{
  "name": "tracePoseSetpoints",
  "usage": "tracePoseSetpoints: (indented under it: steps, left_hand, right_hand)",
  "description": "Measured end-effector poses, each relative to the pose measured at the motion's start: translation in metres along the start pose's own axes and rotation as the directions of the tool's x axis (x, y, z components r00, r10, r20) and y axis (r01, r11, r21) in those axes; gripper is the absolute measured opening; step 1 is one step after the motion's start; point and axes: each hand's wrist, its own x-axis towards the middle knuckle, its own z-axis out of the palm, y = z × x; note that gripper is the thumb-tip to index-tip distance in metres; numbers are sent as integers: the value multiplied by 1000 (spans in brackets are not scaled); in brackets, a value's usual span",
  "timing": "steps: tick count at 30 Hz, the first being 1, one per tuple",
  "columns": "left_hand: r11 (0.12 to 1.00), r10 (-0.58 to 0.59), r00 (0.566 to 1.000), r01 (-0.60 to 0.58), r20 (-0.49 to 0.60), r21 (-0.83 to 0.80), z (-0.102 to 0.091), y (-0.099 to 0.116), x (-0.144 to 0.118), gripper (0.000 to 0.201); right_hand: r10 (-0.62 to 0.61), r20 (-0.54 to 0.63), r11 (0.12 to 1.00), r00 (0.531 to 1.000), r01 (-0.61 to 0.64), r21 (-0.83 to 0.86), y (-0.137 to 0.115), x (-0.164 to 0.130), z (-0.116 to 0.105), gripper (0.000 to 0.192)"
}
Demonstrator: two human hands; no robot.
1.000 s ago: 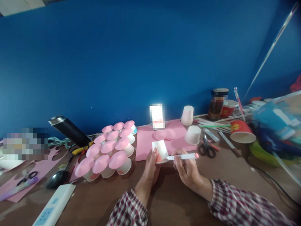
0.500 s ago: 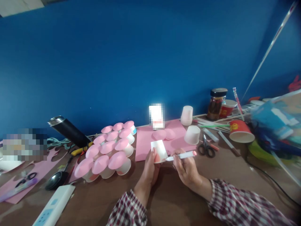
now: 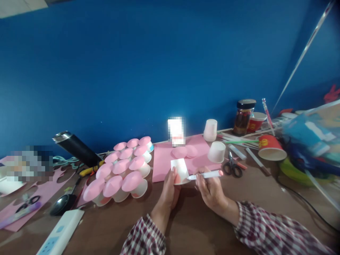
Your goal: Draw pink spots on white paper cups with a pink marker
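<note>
Left hand (image 3: 168, 191) grips a white cup (image 3: 180, 171), held tilted above the brown table (image 3: 202, 226), just in front of the pink sheet (image 3: 170, 159). Right hand (image 3: 211, 191) is closed on a marker (image 3: 205, 175); its tip touches the cup's side. Pink-topped cups (image 3: 122, 170) stand left; scissors (image 3: 232, 166) lie right.

A single head-worn camera looked forward and only slightly down across the brown wooden table (image 3: 202, 219), so that the plain blue wall (image 3: 159, 63) behind it filled the upper half of the view. The person's left hand (image 3: 168, 193) and right hand (image 3: 211, 191) sat low in the middle, close to the lens, with plaid sleeves cut by the bottom edge. The frame tilted somewhat, the table's far edge rising toward the right, and no second view overlapped it.
</note>
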Motion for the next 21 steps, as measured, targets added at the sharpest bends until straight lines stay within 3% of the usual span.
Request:
tracePoseSetpoints:
  steps: [21]
  left_hand:
    - [996, -43, 999, 40, -32, -77, 0, 1, 0, 37]
  right_hand:
    - [-8, -41, 1000, 999, 8, 6, 0, 1, 1, 21]
